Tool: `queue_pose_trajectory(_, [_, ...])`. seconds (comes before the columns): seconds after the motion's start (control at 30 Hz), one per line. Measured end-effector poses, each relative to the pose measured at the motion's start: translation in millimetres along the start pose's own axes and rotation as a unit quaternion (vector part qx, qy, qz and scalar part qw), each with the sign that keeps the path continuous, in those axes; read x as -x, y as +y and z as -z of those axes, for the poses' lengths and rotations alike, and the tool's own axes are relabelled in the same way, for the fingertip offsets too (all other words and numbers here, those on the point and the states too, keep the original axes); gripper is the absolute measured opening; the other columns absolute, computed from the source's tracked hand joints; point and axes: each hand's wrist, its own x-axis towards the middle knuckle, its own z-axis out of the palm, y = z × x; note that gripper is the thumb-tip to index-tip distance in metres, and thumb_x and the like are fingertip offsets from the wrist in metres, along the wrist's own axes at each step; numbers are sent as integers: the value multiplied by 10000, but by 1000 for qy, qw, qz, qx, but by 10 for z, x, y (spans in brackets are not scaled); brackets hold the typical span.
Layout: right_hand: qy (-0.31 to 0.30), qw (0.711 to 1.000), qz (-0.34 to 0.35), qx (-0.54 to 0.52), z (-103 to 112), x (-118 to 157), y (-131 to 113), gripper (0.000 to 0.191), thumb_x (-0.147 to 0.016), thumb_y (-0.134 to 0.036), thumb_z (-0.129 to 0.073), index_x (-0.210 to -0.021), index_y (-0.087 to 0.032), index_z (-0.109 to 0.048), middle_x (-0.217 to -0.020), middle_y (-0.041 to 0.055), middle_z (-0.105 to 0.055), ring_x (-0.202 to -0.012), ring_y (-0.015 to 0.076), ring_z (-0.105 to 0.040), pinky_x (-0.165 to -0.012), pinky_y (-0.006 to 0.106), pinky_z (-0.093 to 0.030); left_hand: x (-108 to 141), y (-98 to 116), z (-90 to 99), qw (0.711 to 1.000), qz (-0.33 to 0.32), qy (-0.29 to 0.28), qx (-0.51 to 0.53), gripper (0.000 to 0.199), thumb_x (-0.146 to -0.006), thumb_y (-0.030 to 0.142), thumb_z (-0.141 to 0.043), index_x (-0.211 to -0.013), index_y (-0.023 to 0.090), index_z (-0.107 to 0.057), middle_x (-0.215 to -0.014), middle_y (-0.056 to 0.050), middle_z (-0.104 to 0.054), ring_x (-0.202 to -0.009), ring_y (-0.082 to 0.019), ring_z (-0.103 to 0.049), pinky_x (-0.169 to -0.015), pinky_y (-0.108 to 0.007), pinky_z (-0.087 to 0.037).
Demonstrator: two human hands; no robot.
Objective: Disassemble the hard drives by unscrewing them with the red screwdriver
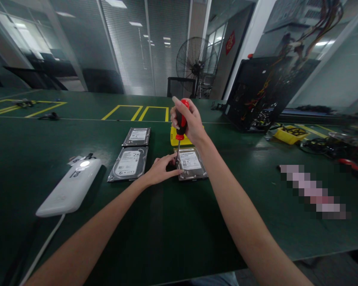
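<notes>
My right hand [188,120] is wrapped round the handle of a red and black screwdriver [181,126], held nearly upright with its shaft pointing down. The tip is at the left edge of a hard drive [190,161] that has a white label. Against the drive's left side rests my left hand [164,169], thumb and fingers apart around the lower left part of the drive. A yellow box or tray [174,137] lies just behind it, partly hidden by my right hand. Further left are two more hard drives, a larger one [129,163] in front of a smaller one [137,136].
A white power bank [71,186] with a cable lies on the green table [155,238] at the left. An open black computer case [253,95] stands at the back right, near a yellow tray [289,136] and cables [322,147]. A pixelated object [313,191] lies at the right.
</notes>
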Motion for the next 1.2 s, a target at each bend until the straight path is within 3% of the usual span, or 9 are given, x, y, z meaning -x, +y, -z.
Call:
queue_pose_trajectory(0.27, [33,999,28,-13,10,7,-10,369,-736,-525,-628,-829,-252,-397,-616,-70,-492,-453,62,-420,-372,235,-273,8,6,1,1000,-3,0,1,763,-799,587,-520,-1407,163,-342,-1073,-90,-590,-987,-250,-529,-878,-387,-360])
queue_pose_trajectory(0.53, [47,999,17,-6,-13,3,-9,413,-718,-545,-632,-821,-252,-361,-590,-81,-480,-437,52,-412,-352,213,-274,-5,2,-7,1000,-3,2,1,760,-792,569,-537,-1400,155,-345,-1052,-84,-587,-972,-240,-529,-877,-384,-355])
queue_pose_trajectory(1.2, [25,999,24,-2,-58,42,-70,373,-751,-507,-612,-819,-251,-348,-611,-79,-474,-447,53,-409,-372,218,-261,2,-3,-3,1000,-3,0,-1,767,-802,587,-518,-1410,158,-334,-1077,-88,-586,-992,-245,-530,-888,-391,-350])
